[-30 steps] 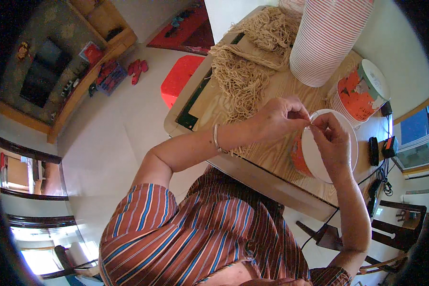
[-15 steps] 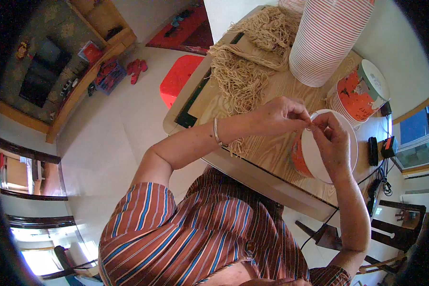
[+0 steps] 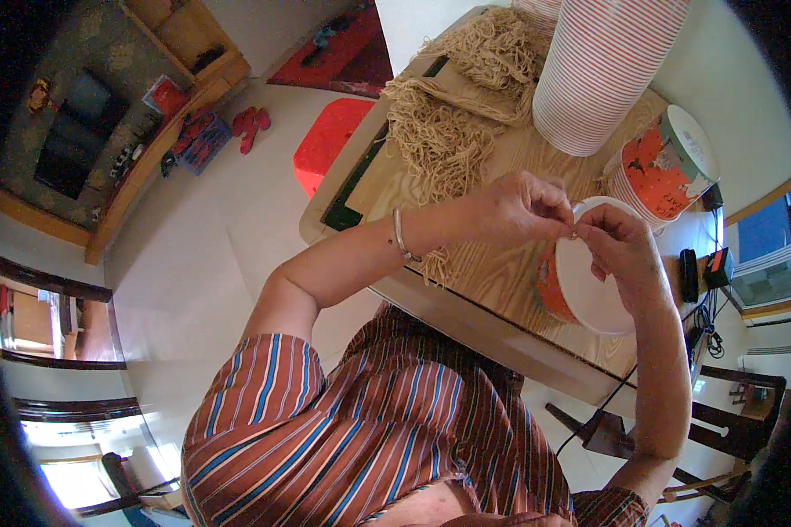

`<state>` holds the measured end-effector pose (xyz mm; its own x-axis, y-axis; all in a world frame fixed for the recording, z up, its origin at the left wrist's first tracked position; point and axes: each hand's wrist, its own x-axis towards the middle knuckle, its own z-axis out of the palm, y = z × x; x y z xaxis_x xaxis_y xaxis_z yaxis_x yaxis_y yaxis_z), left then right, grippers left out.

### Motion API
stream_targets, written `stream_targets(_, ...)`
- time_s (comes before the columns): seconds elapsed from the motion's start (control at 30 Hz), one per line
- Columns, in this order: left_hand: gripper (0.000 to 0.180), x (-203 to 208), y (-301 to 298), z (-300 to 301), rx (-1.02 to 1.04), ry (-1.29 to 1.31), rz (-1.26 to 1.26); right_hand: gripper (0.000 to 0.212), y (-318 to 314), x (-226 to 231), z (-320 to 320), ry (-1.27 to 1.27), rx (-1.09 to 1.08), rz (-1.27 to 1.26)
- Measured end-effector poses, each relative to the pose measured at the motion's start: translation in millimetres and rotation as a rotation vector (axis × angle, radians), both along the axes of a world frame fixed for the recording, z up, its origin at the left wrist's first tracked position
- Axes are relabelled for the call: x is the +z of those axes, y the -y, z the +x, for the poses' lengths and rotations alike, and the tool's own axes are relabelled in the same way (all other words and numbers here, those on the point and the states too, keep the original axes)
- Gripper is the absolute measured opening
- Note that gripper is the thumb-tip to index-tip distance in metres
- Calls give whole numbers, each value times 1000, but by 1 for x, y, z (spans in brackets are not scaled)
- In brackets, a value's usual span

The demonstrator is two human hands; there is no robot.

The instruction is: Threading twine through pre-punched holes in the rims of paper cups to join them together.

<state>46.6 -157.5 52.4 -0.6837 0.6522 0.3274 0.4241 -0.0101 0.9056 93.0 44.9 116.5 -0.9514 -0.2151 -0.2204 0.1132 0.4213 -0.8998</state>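
Both my hands meet over the far rim of a paper bucket, white inside and orange outside, near the table's front right. My left hand reaches in from the left, thumb and finger pinched together. Opposite it, my right hand pinches at the same spot, its other fingers curled over the bucket's mouth. What lies between the fingertips is too small to make out. Left of the bucket, tan cords lie in a tangled heap, with loose ends trailing under my left wrist. A second heap of cords sits farther back.
Tall nested white buckets with red rims stand at the back. An orange and green printed bucket stack is to their right. Black devices and cables lie on the right edge. A red stool stands beyond the table's left side.
My right hand has turned and shifted slightly right, its fingers now hanging more over the bucket's mouth. My left hand has barely moved and both still pinch at the same place.
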Motion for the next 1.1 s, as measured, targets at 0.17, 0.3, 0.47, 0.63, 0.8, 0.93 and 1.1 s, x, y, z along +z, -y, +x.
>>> stream_targets(0.17,16,1,2,-3,-50,113,51,8,-4,-7,-5,34,42,-98)
stream_targets(0.3,16,5,4,0,-88,399,17,14,-3,-21,-8,-112,87,-86)
stream_targets(0.47,19,-3,1,-3,-186,475,151,13,-4,-33,-5,-228,76,-57)
stream_targets(0.63,20,-1,-1,-1,-134,427,110,10,5,-29,8,-378,6,-17)
stream_targets(0.8,20,-9,-1,-6,-167,366,126,8,9,-19,16,-517,59,25)
stream_targets(0.93,19,-4,-3,-5,-161,296,97,8,6,-14,16,-744,151,337)
stream_targets(1.1,20,-5,-2,-7,-138,132,94,10,6,-13,16,-875,209,412)
